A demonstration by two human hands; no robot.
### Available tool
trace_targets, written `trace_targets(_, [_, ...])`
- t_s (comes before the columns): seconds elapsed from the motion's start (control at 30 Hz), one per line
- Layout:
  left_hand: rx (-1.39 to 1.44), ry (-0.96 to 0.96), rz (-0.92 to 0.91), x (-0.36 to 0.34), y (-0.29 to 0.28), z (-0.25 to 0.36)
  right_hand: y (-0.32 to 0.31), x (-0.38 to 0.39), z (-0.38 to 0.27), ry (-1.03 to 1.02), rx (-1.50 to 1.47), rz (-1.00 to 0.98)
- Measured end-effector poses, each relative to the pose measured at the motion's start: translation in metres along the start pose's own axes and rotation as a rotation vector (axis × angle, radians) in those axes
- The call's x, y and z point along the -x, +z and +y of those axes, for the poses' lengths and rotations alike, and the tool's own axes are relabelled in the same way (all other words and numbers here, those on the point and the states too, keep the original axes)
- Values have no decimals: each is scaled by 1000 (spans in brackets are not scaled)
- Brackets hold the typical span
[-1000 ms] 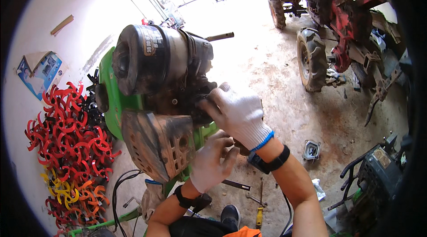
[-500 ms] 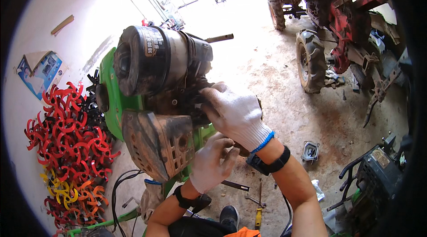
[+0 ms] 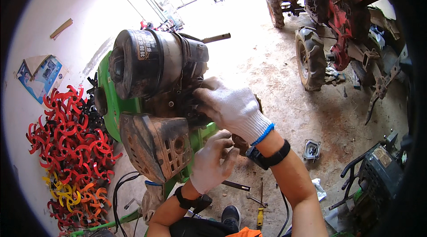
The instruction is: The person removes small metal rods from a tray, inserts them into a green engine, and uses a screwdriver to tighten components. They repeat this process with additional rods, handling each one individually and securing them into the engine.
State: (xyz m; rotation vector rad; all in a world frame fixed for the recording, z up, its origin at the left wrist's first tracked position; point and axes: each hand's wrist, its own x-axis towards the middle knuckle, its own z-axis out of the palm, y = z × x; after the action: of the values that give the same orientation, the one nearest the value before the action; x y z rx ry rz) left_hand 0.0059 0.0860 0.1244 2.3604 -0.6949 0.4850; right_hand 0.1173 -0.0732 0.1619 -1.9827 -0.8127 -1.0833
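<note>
A small engine with a black air filter canister (image 3: pixel 142 59) and a dirty, slotted muffler cover (image 3: pixel 153 143) sits on a green machine frame (image 3: pixel 109 94). My right hand (image 3: pixel 233 108), in a white knit glove with a blue cuff, reaches in at the engine's side beside the canister. Its fingers bend around a dark part there, and their tips are hidden. Lower down, my left hand (image 3: pixel 211 163), in a soiled glove, is held beside the muffler cover with its fingers curled toward the thumb. Whatever it pinches is too small or hidden to name.
Red, yellow and orange curved tiller blades (image 3: pixel 73 143) are piled at the left wall. A yellow-handled screwdriver (image 3: pixel 259 217) and a wrench (image 3: pixel 257 200) lie on the floor by my shoe. A metal tray (image 3: pixel 312 149), a black engine (image 3: pixel 378 170) and a red wheeled machine (image 3: pixel 342 36) stand right.
The view has shifted slightly, moving the engine a little left and down in the picture. Both hands keep nearly the same places and poses at the engine.
</note>
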Motion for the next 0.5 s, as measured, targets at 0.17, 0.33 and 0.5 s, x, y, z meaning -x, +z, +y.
trace_targets(0.17, [-15,9,10,1,-1,-5,9,0,2,11,-17,-20])
trace_targets(0.33, [2,-8,5,0,3,-6,13,-2,2,36,-64,-2])
trace_targets(0.5, [5,-14,-21,-1,7,1,11,-2,0,85,-53,-35])
